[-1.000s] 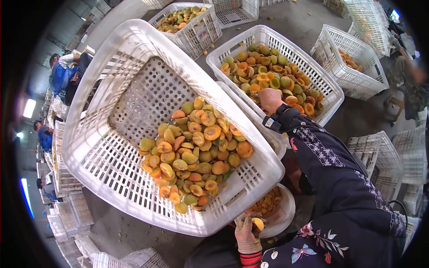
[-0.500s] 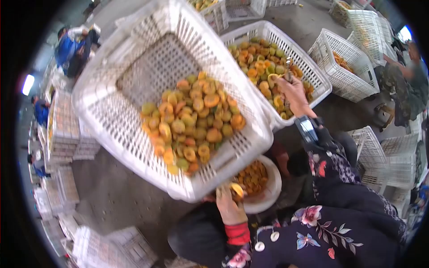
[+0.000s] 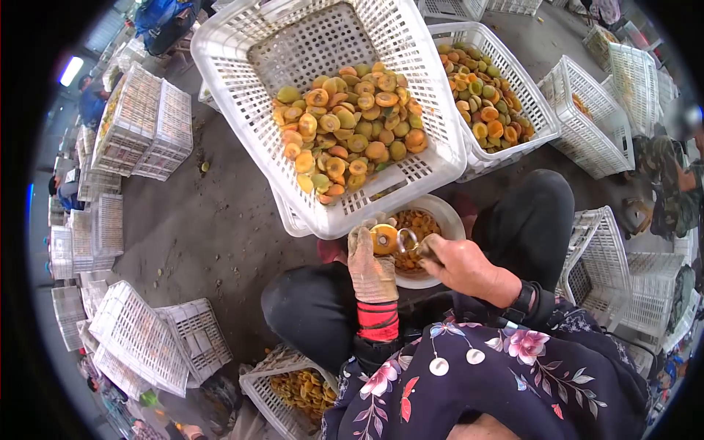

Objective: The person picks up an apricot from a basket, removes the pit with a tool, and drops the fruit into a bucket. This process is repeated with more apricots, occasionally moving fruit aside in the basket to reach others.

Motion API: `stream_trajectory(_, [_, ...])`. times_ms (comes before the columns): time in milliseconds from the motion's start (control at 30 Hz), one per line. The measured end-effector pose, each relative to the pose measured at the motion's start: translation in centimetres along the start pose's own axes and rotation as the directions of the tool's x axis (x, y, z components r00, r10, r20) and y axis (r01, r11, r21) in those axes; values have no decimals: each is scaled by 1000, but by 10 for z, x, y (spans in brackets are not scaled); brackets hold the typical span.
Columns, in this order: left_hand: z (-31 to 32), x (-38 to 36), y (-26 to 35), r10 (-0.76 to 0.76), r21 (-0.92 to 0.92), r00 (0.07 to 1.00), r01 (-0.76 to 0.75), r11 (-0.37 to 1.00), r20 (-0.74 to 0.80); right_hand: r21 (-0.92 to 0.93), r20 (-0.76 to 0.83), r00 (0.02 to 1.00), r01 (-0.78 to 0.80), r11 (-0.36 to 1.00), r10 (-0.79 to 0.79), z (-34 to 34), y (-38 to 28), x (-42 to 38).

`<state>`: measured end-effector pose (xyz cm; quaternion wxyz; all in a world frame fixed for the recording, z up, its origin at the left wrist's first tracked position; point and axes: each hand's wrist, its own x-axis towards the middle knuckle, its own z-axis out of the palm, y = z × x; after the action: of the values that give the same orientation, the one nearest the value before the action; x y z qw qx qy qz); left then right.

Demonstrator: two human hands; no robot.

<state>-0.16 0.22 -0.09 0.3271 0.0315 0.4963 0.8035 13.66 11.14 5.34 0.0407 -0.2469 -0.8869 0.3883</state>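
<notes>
My left hand (image 3: 371, 268), in a worn fabric glove with a red band at the wrist, grips a yellow-orange peach half (image 3: 383, 240), its cut face up and a brown centre showing. My right hand (image 3: 471, 268) is bare and closed around the handle of a pitting tool. The tool's metal loop (image 3: 405, 240) sits right at the peach half's edge. Under both hands stands a white bucket (image 3: 452, 224) with small orange-brown pieces in it. Just beyond is a tilted white crate (image 3: 242, 110) holding many green and orange peach halves (image 3: 352, 132).
Another crate of peach halves (image 3: 485, 103) stands at the right of the tilted one. Close by my left knee is a crate of orange pieces (image 3: 304, 392). Stacked crates (image 3: 143, 121) line the left, more crates (image 3: 590, 121) the right. A person in camouflage clothing (image 3: 660, 176) sits at far right.
My right hand has come back from the right-hand crate to my left hand, the tool now at a peach half. My view has shifted, so the crates appear higher.
</notes>
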Motion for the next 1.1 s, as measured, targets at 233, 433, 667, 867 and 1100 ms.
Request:
stream_trajectory(233, [9, -13, 19, -102, -199, 991, 117, 973, 82, -206, 61, 988, 149, 967, -139, 1, -16, 12])
stream_trajectory(433, [0, -5, 9, -84, -58, 996, 84, 995, 4, -171, 122, 986, 133, 976, -113, 7, -15, 10])
stream_trajectory(667, [-2, -2, 0, 17, 133, 997, -7, 991, -71, -188, 175, 981, 120, 975, -87, 22, -8, 9])
stream_trajectory(867, [-7, 4, -1, -108, 123, 993, 112, 986, -40, 313, 103, 947, 258, 914, -303, 49, 20, 12])
stream_trajectory(1100, [5, -1, 12, -70, 81, 997, 67, 994, 38, 450, 267, 942, 63, 891, -202, 22, -5, 16])
